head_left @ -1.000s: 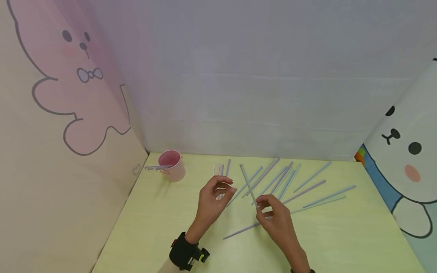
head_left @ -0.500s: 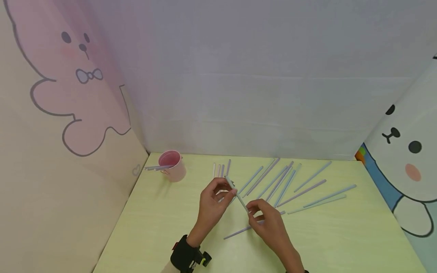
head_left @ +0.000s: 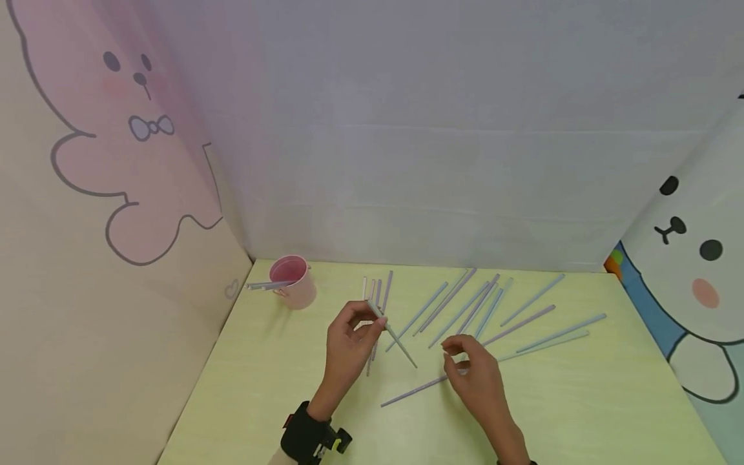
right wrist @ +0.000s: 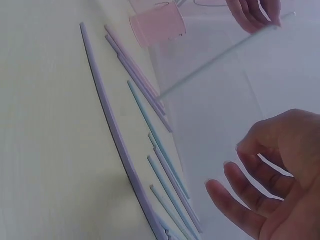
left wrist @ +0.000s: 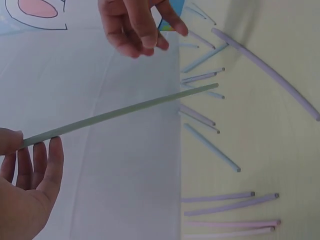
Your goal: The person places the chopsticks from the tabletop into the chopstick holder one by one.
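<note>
My left hand (head_left: 347, 339) pinches a pale green straw (head_left: 400, 340) near one end, between thumb and fingers. The straw is held above the table, slanting down to the right. In the left wrist view the green straw (left wrist: 120, 111) crosses the frame with its far end free. My right hand (head_left: 476, 371) holds nothing; its fingers are loosely bent, apart from the straw's free end. A purple straw (head_left: 409, 392) lies on the table, partly hidden below the right hand. Several purple, pink and white straws (left wrist: 235, 222) lie side by side near my left hand.
A pink bucket (head_left: 302, 294) stands at the table's back left, with a few purple straws (head_left: 270, 285) leaning out over its rim. Blue, purple and green straws are scattered across the right half of the yellow table (head_left: 244, 381). A pale curtain (head_left: 436, 194) hangs behind.
My right hand brought the green straw left to my left hand, which took hold of it. The right hand then let go and drew back to the right.
</note>
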The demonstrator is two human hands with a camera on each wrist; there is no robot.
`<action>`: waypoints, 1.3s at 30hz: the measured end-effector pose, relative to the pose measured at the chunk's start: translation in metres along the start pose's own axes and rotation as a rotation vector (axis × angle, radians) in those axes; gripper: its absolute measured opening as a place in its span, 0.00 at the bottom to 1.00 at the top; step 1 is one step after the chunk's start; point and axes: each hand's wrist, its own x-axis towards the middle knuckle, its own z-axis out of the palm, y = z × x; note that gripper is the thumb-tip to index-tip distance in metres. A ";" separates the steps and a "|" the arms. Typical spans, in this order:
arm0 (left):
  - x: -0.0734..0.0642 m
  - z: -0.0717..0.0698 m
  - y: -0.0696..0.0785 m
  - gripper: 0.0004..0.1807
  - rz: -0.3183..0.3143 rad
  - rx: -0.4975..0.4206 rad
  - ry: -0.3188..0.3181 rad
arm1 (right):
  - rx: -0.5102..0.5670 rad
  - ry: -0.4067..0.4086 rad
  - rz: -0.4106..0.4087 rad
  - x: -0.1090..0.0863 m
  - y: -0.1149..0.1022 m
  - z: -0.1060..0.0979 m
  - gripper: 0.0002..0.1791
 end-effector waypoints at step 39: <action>0.049 -0.129 0.054 0.13 0.287 0.131 0.451 | -0.450 0.071 0.649 -0.003 0.090 -0.059 0.17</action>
